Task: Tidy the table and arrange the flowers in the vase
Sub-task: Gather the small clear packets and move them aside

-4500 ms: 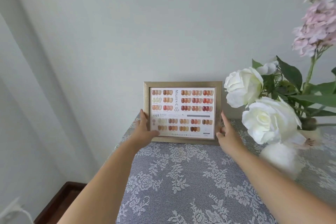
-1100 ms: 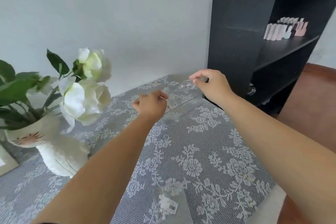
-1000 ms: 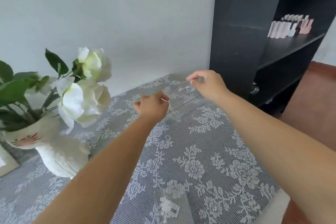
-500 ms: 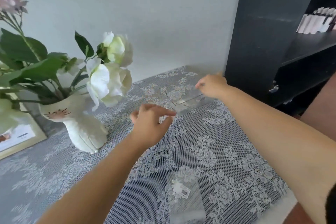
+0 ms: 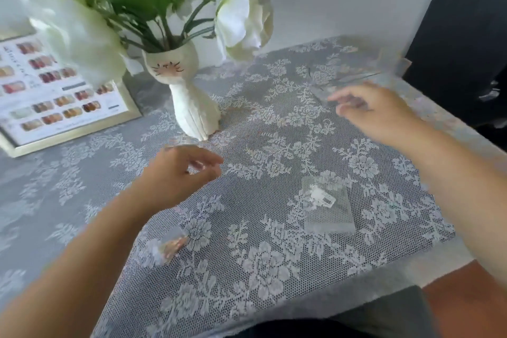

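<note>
A white cat-faced vase (image 5: 192,96) stands at the back of the lace-covered table (image 5: 263,261) and holds white flowers (image 5: 236,16) with green leaves. My left hand (image 5: 178,175) hovers in front of the vase, fingers loosely curled and holding nothing. My right hand (image 5: 378,112) hovers to the right with relaxed fingers, just in front of a clear plastic packet (image 5: 345,77) lying near the back right corner. A second clear packet with a barcode label (image 5: 326,206) lies between my forearms. A small clear wrapper (image 5: 170,244) lies beside my left forearm. The view is blurred by motion.
A framed nail-colour chart (image 5: 55,90) leans at the back left beside the vase. A black shelf unit (image 5: 461,35) stands against the table's right end. The wall runs close behind the vase. The table's front edge is just below my arms.
The view has tipped down and left, from the shelf side toward the vase and table. Both hands have drawn back from the far clear packet, which lies on the cloth.
</note>
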